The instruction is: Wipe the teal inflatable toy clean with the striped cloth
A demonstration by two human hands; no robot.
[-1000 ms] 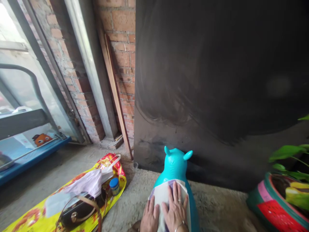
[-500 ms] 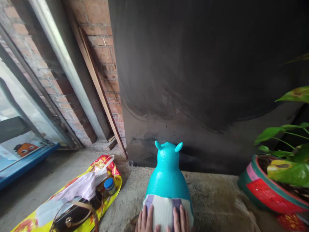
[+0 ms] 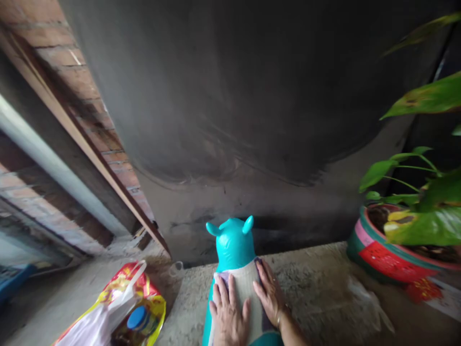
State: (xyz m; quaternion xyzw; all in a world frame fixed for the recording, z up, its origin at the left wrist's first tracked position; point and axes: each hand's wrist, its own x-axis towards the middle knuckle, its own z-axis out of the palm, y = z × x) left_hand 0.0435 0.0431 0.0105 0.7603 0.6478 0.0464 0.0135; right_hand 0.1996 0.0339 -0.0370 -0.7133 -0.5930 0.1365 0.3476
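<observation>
A shiny turquoise inflatable animal toy point(image 3: 235, 245) with two small ears stands in front of me, facing the dark board. Over its back lies a white cloth with purple stripes point(image 3: 245, 278). My left hand point(image 3: 229, 312) rests flat on the cloth's left half, fingers spread. On the right side, my right hand point(image 3: 269, 293) presses the cloth against the toy's flank, fingers stretched toward its neck. The toy's lower part is out of the frame.
A large dark board point(image 3: 252, 96) stands behind the toy. At left lies a yellow-and-red bag point(image 3: 158, 307) with a blue-lidded jar point(image 3: 139, 318) and a white plastic bag point(image 3: 97, 322). A potted plant point(image 3: 382, 259) stands at right. A wooden strip point(image 3: 97, 163) leans by the brick wall.
Both hands and the cloth have moved forward up the toy's back, close to its neck. My view has turned to the right and tilted.
</observation>
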